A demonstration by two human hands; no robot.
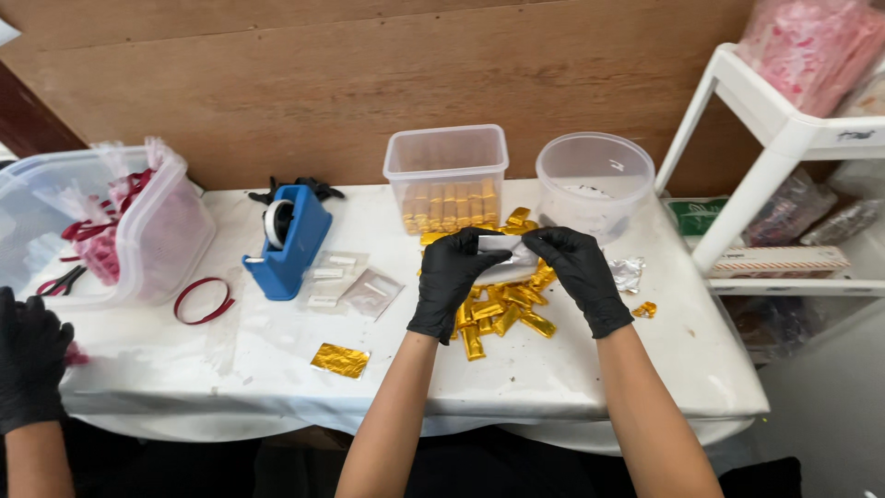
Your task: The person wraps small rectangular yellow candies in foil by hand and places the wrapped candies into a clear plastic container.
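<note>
Table (572,369) in white before brown board wall (369,83); each hand (452,277) (581,272) pinching silver packet (502,245).

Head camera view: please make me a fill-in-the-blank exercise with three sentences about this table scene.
1. Both hands, the left hand and the right hand, wear ____ gloves.
2. Together they hold a small ____-coloured packet above the pile of gold-wrapped pieces.
3. The tape dispenser on the table is ____.

Missing words: black; silver; blue
</note>
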